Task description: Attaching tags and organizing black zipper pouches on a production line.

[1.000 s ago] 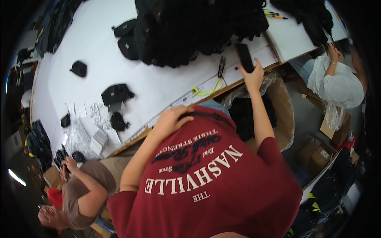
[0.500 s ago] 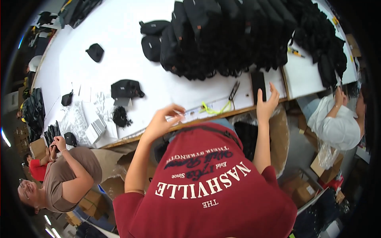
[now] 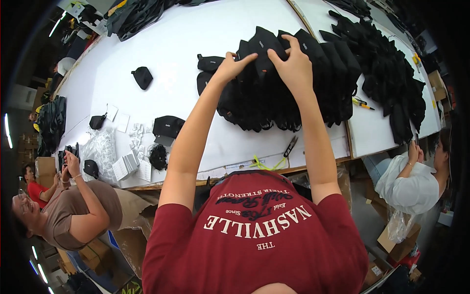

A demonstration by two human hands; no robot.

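Far left, a co-worker in a brown top (image 3: pixel 73 215) sits at the white table (image 3: pixel 196 44), handling something small and dark, too tiny to identify. On the table's left part: loose black pouches (image 3: pixel 142 77), paper tags (image 3: pixel 128 164), clear plastic bags (image 3: pixel 100 147), so some pieces look unsorted. Centre: left hand (image 3: pixel 230 66) pinches the left edge of the top black pouch (image 3: pixel 262 46) on the overlapped row of black pouches (image 3: pixel 284 88); right hand (image 3: pixel 293 66) grips its right side, fingers curled over. The row looks mostly built, with the top piece just being seated. Right: scissors (image 3: pixel 290 146), a second dark pile (image 3: pixel 391 73), another seated person in white (image 3: pixel 409 183). Pouch details are unreadable and the pile's far end is cut off.
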